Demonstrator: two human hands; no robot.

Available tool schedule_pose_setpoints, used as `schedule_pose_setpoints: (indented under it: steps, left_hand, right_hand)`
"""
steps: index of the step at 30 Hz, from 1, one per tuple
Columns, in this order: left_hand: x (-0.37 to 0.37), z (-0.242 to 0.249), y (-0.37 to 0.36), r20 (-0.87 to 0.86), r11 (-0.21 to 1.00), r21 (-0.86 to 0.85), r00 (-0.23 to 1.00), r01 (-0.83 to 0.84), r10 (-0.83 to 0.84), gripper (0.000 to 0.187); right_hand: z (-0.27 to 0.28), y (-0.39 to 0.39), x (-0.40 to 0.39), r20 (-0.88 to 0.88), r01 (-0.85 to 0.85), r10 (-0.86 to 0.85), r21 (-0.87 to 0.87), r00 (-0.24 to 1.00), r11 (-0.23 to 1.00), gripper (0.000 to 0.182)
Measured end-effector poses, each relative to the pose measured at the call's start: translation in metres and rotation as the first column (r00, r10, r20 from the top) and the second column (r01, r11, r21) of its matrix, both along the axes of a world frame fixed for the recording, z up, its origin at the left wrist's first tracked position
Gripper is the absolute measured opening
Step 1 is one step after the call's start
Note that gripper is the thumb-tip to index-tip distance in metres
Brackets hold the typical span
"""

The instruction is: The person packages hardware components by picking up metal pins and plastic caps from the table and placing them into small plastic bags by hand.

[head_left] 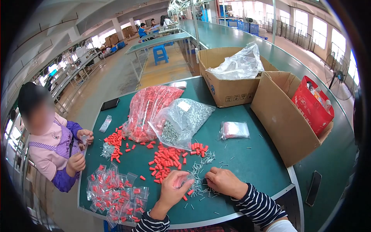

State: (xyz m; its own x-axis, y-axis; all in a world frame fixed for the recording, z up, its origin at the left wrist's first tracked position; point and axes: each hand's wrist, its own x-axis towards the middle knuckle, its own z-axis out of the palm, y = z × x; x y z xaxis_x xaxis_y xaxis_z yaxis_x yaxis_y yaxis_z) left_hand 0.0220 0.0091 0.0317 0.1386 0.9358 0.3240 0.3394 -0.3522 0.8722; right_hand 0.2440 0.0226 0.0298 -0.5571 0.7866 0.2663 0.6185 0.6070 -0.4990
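Note:
My left hand (173, 190) is curled around a small clear plastic bag (188, 178) near the table's front edge. My right hand (226, 181) is just to its right, with fingers bent together over a spread of small metal screws (198, 170). Its fingertips are partly hidden, and whatever they pinch is too small to make out. Beyond my hands is a pile of red plastic plugs (166, 159). A large bag of red plugs (148, 110) and an opened clear bag of screws (183, 120) lie farther back.
Filled small bags (116, 193) are heaped at front left. A co-worker (54, 143) at the left edge handles a small bag. Empty-looking clear bags (234, 130) are stacked at right. Cardboard boxes (278, 116) stand behind them. Phones lie at back left (110, 104) and far right (313, 188).

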Motion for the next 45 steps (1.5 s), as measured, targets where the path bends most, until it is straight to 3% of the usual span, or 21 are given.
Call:
schedule_pose_setpoints:
  steps: [11,14,18,21,27,30,36,45]
  left_hand:
    - [0.0,0.005,-0.001,-0.029,1.0,0.022,0.999,0.014,-0.013,0.03]
    - [-0.002,-0.001,0.0,-0.003,0.999,0.045,1.0,0.002,-0.001,0.03]
    - [-0.006,-0.009,0.002,0.091,0.998,0.017,0.994,-0.065,0.063,0.03]
    - [-0.006,-0.006,0.003,0.124,0.996,0.031,0.989,-0.081,0.077,0.03]
    - [-0.004,0.001,0.001,-0.027,0.992,0.089,0.995,-0.088,0.091,0.027]
    - [-0.004,-0.001,0.002,0.002,0.993,0.084,0.996,-0.088,0.088,0.027]
    - [-0.004,-0.008,0.003,0.087,0.996,0.03,0.993,-0.084,0.081,0.027]
    - [-0.004,-0.001,0.001,0.022,0.995,0.057,0.997,-0.077,0.076,0.027]
  right_hand:
    - [0.006,0.003,0.0,-0.256,-0.021,0.012,-0.03,0.967,0.999,0.017]
    - [0.004,0.003,-0.002,-0.189,-0.048,0.041,-0.033,0.981,0.998,0.031]
    - [0.02,-0.006,-0.007,-0.064,-0.123,0.12,-0.038,0.991,0.992,0.064]
    - [0.013,-0.007,-0.011,0.042,-0.165,0.161,0.143,0.986,0.976,0.054]
    - [0.0,-0.003,-0.011,0.007,-0.092,0.092,0.049,0.996,0.995,0.023]
    - [-0.004,-0.001,-0.01,0.011,-0.024,0.023,0.071,1.0,0.997,0.014]
    - [-0.001,0.0,-0.007,-0.024,0.022,-0.02,0.081,1.0,0.996,0.013]
    - [0.002,0.003,-0.007,-0.222,0.09,-0.089,-0.007,0.971,0.996,0.016]
